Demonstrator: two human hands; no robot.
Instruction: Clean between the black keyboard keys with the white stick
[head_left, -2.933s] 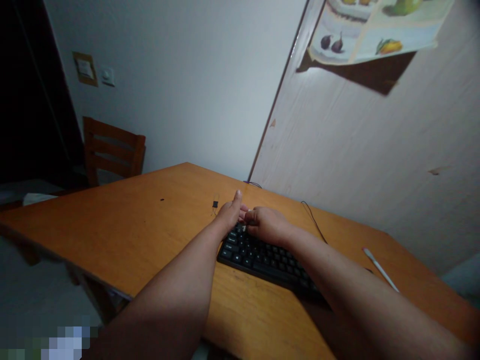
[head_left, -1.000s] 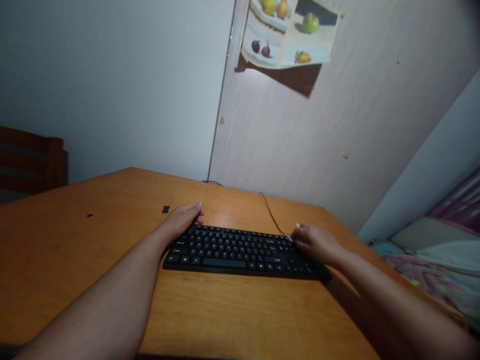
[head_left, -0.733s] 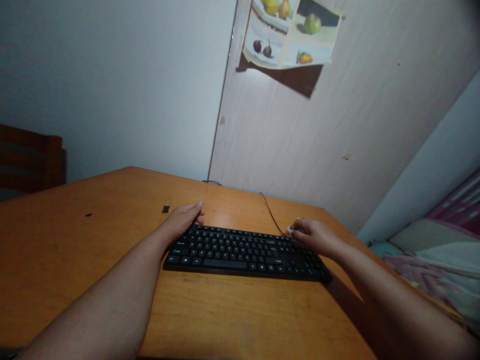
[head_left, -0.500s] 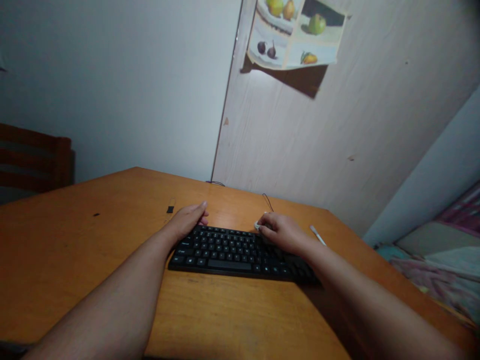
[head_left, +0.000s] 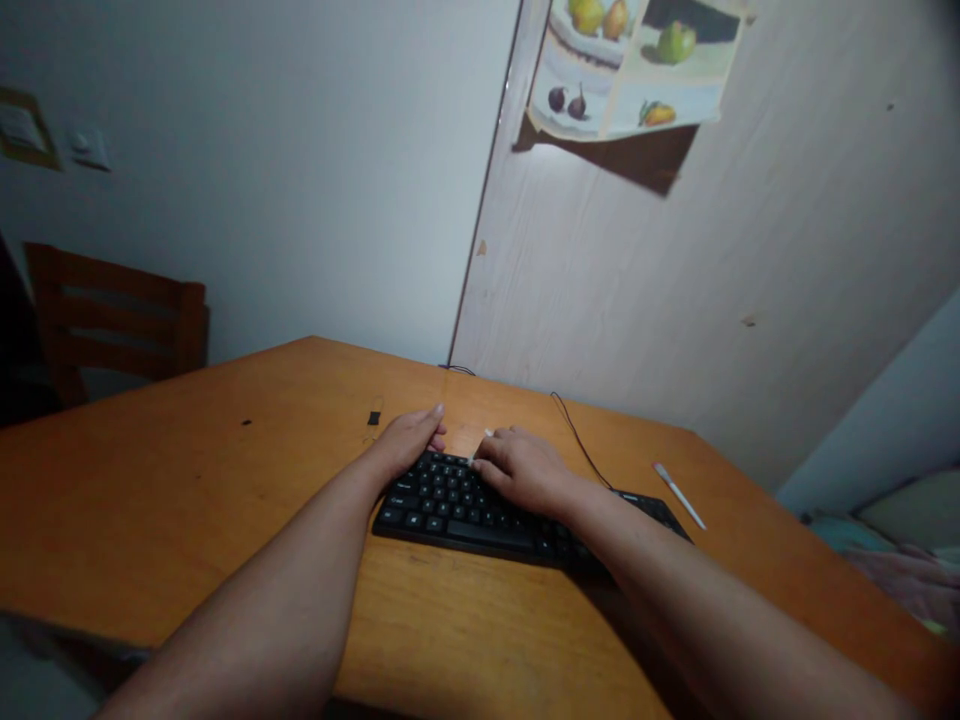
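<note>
Two bare hands are at the black keyboard (head_left: 450, 500), which lies flat on the bench (head_left: 450, 620), well in from the left edge. The right hand (head_left: 517, 470) pinches a small white piece (head_left: 471, 461), perhaps tissue, over the keyboard's back edge; its forearm covers many keys. The left hand (head_left: 411, 440) is at the keyboard's back left corner, thumb raised, fingers curled; whether it grips the edge I cannot tell.

The step in hand looks like working the white piece along the back row; another pass would call for a light pinch and a steady keyboard.

Farther out, a small black clip-like thing (head_left: 373, 418) lies toward the bench's far left corner, a dark cable (head_left: 581, 440) runs toward the far edge, and a slim white stick (head_left: 679, 497) lies near the right edge.
</note>
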